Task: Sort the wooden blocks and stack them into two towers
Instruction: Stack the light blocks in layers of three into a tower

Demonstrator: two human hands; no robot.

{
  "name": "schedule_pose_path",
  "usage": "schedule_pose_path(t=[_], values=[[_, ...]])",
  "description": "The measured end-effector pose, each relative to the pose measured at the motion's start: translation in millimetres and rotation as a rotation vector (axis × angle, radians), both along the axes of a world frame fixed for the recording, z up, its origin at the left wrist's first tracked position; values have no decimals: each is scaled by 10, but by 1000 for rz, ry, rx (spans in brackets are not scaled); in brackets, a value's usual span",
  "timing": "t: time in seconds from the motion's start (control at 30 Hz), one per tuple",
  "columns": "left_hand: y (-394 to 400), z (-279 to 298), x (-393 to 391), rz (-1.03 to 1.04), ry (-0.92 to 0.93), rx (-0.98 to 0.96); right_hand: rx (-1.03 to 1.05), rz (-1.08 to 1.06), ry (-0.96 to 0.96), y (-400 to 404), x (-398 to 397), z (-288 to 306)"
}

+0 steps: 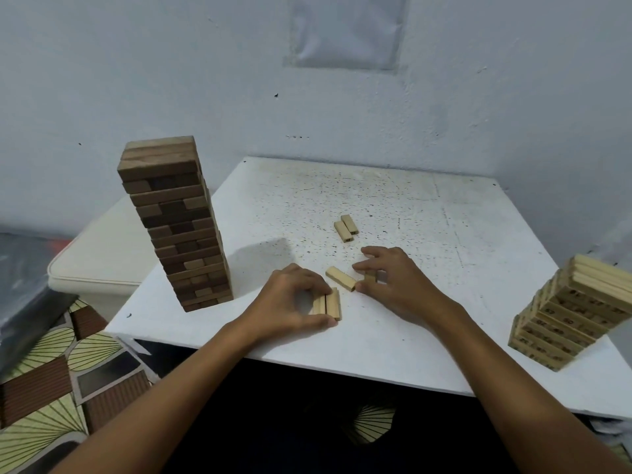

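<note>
gripping a pair of pale blocks (329, 304) on the white table (427, 354), the left hand (290, 301) pinches them; right hand (393, 282) fingers curl on another small block (370, 276).

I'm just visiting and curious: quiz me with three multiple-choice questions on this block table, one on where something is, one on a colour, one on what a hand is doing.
1. Where does the dark tower stand?
A. at the table's left edge
B. at the table's middle
C. on the floor

2. What colour are the two loose blocks lying side by side beyond the hands?
A. dark brown
B. pale wood
C. red

3. What is the left hand doing?
A. resting flat, holding nothing
B. lifting the dark tower
C. gripping pale blocks on the table

Answers: 1 A, it rises at the left edge. 2 B, they match the light tower. 3 C, its fingers curl round them.
</note>
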State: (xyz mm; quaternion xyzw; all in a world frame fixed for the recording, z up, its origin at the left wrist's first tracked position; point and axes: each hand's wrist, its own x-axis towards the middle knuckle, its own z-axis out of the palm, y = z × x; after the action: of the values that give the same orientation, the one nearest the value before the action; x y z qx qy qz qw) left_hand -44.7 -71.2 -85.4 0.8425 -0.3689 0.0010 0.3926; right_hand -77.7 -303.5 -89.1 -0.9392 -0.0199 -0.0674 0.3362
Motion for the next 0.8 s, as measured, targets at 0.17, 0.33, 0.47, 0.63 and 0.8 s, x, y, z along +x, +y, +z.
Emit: schedule_pose_path(t=[0.17,0.33,0.47,0.63,0.8], values=[[-3,-28,-8,58,-47,23,8,49,-90,53,-7,33],[-15,-29,-29,110,-53,13,-158,175,-97,159,-64,7],[-9,-44,-10,105,-46,8,-179,163,-98,178,-143,27],[-2,-32,5,30,-16,-22,-140,186,-149,223,-285,28],[21,16,-26,-28,16,9,-12,179,-120,251,-391,28]])
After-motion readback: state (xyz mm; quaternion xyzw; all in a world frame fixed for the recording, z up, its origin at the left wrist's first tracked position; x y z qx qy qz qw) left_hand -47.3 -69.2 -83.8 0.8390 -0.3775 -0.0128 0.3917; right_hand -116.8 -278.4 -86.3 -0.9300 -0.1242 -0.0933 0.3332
